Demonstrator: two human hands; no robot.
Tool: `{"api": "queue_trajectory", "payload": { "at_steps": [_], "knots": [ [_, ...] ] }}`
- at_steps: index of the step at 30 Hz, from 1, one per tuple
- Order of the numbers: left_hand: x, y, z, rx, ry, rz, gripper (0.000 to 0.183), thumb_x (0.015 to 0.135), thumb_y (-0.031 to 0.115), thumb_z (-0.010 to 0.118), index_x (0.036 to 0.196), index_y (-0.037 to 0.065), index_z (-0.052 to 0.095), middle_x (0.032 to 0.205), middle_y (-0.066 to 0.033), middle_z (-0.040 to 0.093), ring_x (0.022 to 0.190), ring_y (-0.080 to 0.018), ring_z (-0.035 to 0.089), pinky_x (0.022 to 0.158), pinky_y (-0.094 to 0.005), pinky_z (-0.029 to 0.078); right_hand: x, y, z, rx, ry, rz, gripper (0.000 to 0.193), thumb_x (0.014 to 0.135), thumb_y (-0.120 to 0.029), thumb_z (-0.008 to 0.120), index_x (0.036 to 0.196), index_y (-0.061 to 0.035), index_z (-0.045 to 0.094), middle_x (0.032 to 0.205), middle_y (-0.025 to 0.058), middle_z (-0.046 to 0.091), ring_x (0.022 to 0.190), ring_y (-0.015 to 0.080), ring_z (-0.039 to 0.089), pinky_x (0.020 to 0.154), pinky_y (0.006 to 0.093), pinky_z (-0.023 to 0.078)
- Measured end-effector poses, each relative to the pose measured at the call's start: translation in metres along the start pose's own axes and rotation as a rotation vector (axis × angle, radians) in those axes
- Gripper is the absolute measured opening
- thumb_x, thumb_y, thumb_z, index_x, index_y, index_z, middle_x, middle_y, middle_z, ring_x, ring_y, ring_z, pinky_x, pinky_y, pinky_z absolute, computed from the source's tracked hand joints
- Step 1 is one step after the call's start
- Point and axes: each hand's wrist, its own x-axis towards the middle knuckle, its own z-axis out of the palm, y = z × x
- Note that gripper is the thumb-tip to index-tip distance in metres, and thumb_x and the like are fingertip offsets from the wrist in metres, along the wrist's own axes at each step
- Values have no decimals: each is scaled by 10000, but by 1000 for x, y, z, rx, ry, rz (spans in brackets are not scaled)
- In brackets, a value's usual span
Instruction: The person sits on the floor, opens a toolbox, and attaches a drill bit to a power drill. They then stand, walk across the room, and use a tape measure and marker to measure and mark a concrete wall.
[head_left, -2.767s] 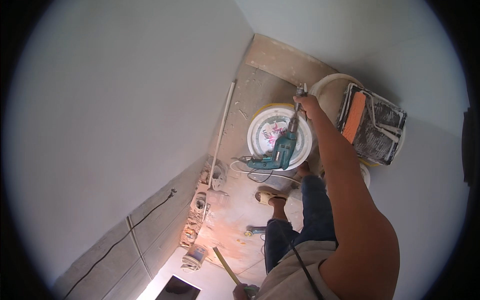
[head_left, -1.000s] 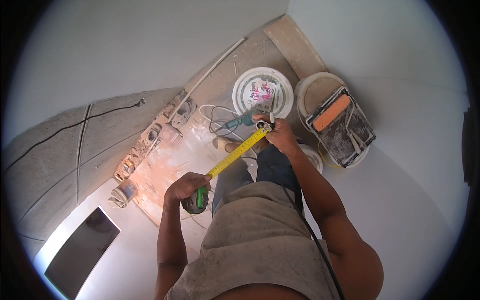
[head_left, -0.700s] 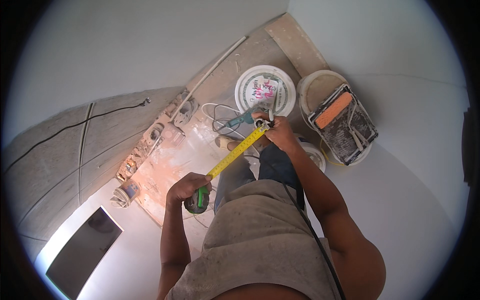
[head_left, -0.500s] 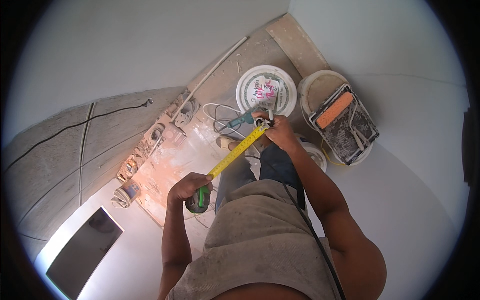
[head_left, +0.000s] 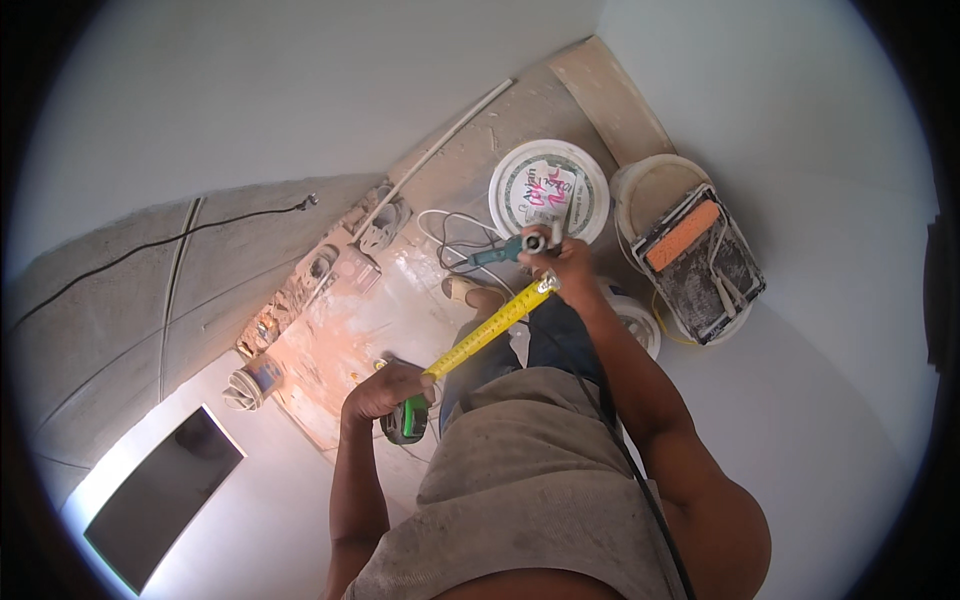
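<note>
My left hand (head_left: 388, 390) is closed round a green and black tape measure (head_left: 405, 420) in front of my waist. Its yellow blade (head_left: 490, 330) runs out up and to the right, with the metal end just below my right hand (head_left: 570, 272). Those right fingers are wrapped round a short pipe-like piece (head_left: 535, 241) whose round, dark open end points up; its full shape is hidden. Behind that hand, a teal power tool (head_left: 492, 254) with a cord is partly covered. A lidded white bucket (head_left: 515, 200) stands just beyond.
At right, a paint tray (head_left: 690, 300) with an orange roller (head_left: 684, 236) rests on a bucket (head_left: 640, 180). A thin pipe (head_left: 440, 155) lies along the wall's broken base. A small bucket (head_left: 262, 375) stands at left; a dark cable (head_left: 150, 255) crosses the grey wall.
The view has shifted a little. My right hand has turned, so the pipe-like piece's open end shows better and the tape's metal end now sits below it. The left hand still grips the tape measure.
</note>
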Motion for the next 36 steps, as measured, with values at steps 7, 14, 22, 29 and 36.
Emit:
{"api": "queue_trajectory", "payload": {
  "at_steps": [7, 14, 22, 29, 36],
  "knots": [
    [-29, -20, 5, -212, 240, -38, 402, 1028, 357, 609, 897, -5, 728, 816, -66, 707, 748, -130, 654, 718, -289, 515, 83, 2, -69, 263, 543, 65, 166, 873, -187, 841, 891, -97, 703, 675, -59, 569, 473, 45, 420, 433, 225, 308],
    [-76, -121, 30, -324, 590, -223, 514, 1036, 506, 552, 922, 28, 702, 808, -45, 683, 707, -123, 627, 628, -284, 502, 198, 92, -196, 488, 558, 185, 259, 903, -249, 812, 1021, -67, 671, 800, 3, 603, 572, 129, 513, 460, 290, 374],
    [-119, -221, 106, -391, 786, -547, 443, 1054, 444, 519, 975, 51, 707, 802, -23, 664, 724, -118, 616, 655, -292, 500, 275, 170, -284, 306, 554, 447, 232, 945, -325, 766, 959, -149, 617, 824, 1, 628, 627, 144, 553, 470, 315, 356],
    [-132, -285, 137, 63, 723, -371, 206, 1001, 133, 518, 938, 25, 682, 915, -160, 721, 818, -305, 704, 749, -392, 558, 274, 167, -295, 241, 548, 486, 206, 927, -265, 768, 956, -151, 598, 773, -2, 578, 559, 145, 431, 484, 302, 357],
    [-115, -314, 125, -526, 864, -520, 530, 1030, 468, 521, 1028, -14, 740, 791, -73, 653, 725, -158, 569, 679, -347, 488, 215, 149, -278, -168, 489, 480, 428, 998, -438, 608, 1205, -68, 666, 902, 81, 640, 533, 137, 476, 466, 303, 394]
  ]
}}
